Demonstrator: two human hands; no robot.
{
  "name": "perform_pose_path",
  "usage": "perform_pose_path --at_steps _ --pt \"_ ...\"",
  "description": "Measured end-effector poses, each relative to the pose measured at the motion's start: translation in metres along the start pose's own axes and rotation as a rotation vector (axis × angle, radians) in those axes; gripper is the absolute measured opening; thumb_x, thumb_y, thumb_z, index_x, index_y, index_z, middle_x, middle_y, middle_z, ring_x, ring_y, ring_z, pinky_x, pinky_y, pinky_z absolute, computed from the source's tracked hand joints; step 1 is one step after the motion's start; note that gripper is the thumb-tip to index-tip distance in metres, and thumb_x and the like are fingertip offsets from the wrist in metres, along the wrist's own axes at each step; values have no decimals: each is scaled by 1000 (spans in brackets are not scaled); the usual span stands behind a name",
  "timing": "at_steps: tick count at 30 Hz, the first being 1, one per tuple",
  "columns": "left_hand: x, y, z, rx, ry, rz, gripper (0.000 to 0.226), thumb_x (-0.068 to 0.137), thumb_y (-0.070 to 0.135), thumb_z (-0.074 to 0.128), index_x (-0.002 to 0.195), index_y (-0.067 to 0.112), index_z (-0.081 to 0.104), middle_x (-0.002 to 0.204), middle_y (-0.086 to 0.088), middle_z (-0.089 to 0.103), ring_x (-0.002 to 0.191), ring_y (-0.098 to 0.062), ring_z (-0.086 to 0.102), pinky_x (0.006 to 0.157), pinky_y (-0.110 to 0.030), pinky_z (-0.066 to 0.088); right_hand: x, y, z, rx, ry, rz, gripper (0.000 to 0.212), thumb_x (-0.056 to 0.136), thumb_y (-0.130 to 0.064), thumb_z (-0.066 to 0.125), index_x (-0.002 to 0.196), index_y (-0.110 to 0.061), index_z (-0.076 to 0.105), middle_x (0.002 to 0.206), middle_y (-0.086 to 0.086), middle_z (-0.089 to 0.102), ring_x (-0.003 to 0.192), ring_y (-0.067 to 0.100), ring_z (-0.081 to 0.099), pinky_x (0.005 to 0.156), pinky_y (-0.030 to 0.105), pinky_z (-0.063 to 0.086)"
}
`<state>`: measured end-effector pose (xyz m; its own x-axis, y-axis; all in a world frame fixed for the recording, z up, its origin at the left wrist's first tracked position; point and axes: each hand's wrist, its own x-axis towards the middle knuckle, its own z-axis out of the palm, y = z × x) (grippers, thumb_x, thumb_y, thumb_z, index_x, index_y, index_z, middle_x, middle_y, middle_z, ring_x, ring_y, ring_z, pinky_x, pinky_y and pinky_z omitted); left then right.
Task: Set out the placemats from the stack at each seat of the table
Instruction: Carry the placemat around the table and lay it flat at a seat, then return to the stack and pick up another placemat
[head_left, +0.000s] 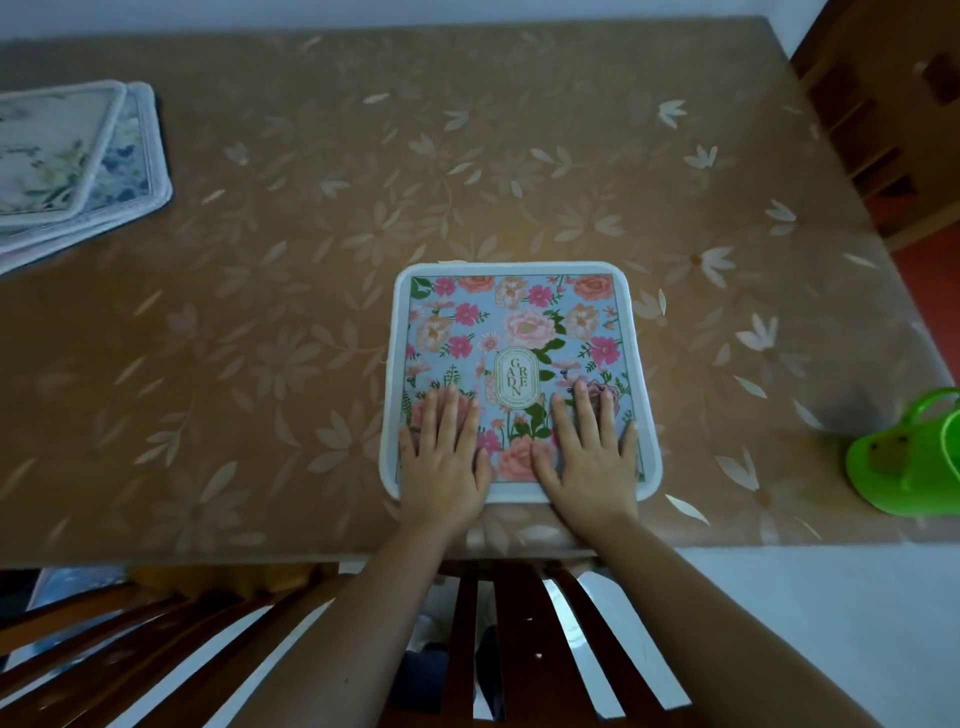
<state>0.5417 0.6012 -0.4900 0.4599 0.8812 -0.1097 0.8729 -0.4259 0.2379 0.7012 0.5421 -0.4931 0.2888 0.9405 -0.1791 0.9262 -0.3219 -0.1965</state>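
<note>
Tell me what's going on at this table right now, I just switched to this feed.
A person is laying out placemats. Both hands, left hand and right hand, rest flat with fingers spread on a floral placemat lying at the near edge of the table, in front of a wooden chair. The remaining stack of placemats sits at the far left. A green plastic item lies at the right edge.
</note>
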Motion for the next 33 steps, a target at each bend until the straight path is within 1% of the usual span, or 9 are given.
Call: perform_pose_path --at_steps 2,5,9,11,14,17,23,28,33 --pt "-9 4 -3 13 10 20 56 86 37 28 135 11 39 143 -15 36 132 -38 29 96 -63 32 -6 -2 0 2 -9 -30 63 92 -52 27 144 -26 5 155 5 -2 138 27 -16 110 53 -2" --pt "-17 6 -1 38 -11 12 52 89 37 33 134 11 40 143 -14 36 132 -38 29 98 -63 30 -17 -4 1 4 2 -92 63 88 -54 16 144 -25 11 152 2 -3 135 26 -17 109 54 -6" --pt "-25 9 -4 94 -133 -21 55 94 37 33 143 16 18 153 -9 12 140 -30 4 109 -54 15 -23 -10 -6 82 -26 -94 57 92 -43 37 142 -22 21 155 4 8 140 28 -6 110 54 1" --pt "-32 12 -11 81 -130 -35 55 94 35 33 142 14 17 153 -11 16 140 -28 6 110 -50 14 -25 -16 -15 88 -27 -118 56 91 -40 41 141 -21 24 154 4 16 141 26 4 110 53 5" --pt "-48 15 -32 23 -39 -21 53 89 27 48 136 7 33 144 -18 35 135 -31 27 106 -51 26 -35 -30 -31 48 41 -210 56 90 -37 45 140 -18 29 149 6 29 139 27 16 109 56 10" --pt "-62 15 -51 21 110 -38 48 75 20 66 118 3 55 123 -21 57 117 -35 50 91 -50 45 -49 -46 -47 80 129 -242 52 85 -30 55 133 -13 43 141 11 43 134 33 29 106 60 16" --pt "-94 2 -102 -40 300 -129 36 82 24 56 114 8 55 122 -13 56 116 -32 47 95 -47 39 -76 -90 -76 105 226 -316 45 85 -27 57 126 -11 50 133 12 51 129 31 38 105 58 26" --pt "-155 -34 -142 51 423 -139 37 75 18 67 108 3 61 112 -20 63 110 -39 54 89 -54 45 -105 -146 -102 116 349 -453 40 79 -23 66 115 -9 58 121 11 61 115 30 53 94 51 43" --pt "-228 -80 -164 98 506 -216 36 72 17 70 105 4 64 114 -19 63 111 -37 55 90 -53 43 -149 -214 -114 81 369 -596 39 80 -24 64 116 -11 58 122 10 60 117 30 52 95 50 42"
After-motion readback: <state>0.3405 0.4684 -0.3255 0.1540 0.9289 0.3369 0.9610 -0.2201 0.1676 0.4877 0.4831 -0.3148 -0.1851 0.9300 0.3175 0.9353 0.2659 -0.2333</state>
